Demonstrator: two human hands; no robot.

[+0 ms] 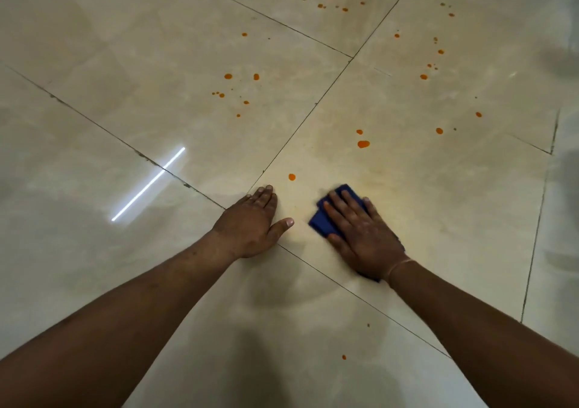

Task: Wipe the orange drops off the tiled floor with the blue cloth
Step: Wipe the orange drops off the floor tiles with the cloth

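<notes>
Blue cloth [326,219] under right hand [363,235]

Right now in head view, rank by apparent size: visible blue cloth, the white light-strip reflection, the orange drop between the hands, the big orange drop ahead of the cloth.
1. White light-strip reflection, longest
2. Folded blue cloth, partly hidden under the right hand
3. Big orange drop
4. Orange drop between the hands; nearer, yet looks smaller
</notes>
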